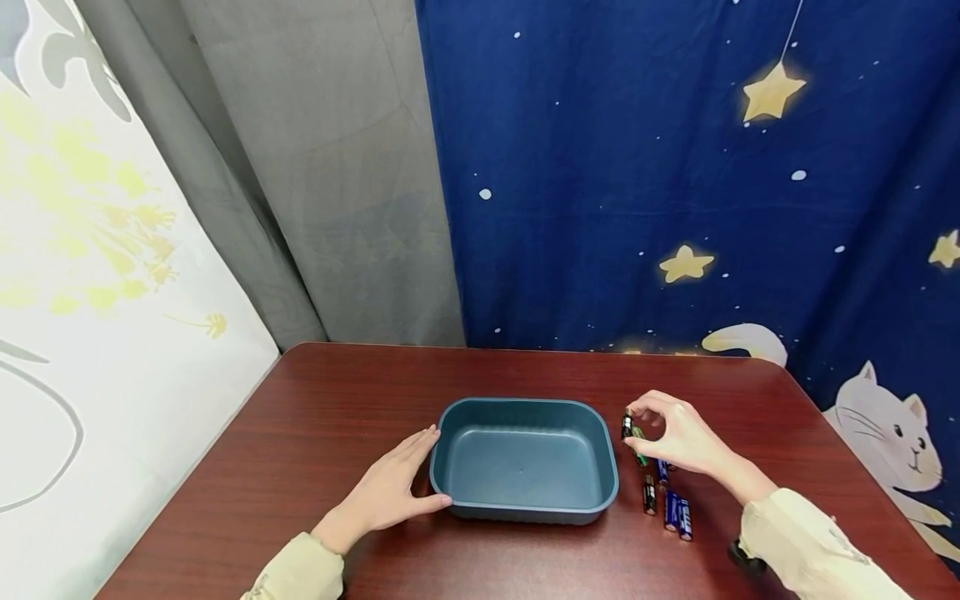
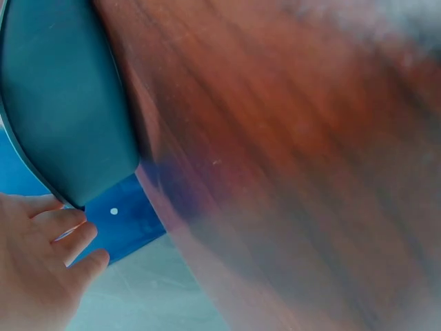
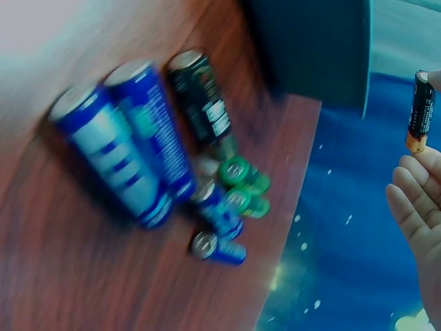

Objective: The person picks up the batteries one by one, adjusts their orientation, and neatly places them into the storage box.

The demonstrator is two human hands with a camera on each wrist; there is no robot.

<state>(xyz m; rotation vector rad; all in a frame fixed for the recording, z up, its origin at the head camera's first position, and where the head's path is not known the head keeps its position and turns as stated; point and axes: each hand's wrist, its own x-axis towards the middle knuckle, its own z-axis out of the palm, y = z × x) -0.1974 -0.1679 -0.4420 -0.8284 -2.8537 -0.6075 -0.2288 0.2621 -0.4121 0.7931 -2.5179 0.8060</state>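
from the head, the left hand (image 1: 393, 482), fingers spread wide, touches the blue basin (image 1: 521, 471) at its left side, probably steadying it; nothing shows inside. to the right, the right hand (image 1: 681, 435) pinches a black battery (image 1: 627, 425).

the left wrist shows that light contact at the rim.

at the right wrist, other batteries (image 3: 116, 162) lie on the desk (image 3: 89, 276).

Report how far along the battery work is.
Done: nothing visibly; no contents show in the teal basin, which the left hand touches. In hand: one black-and-copper battery, pinched by the right hand. Remaining, apparently: the loose batteries on the table, blue, green and black.
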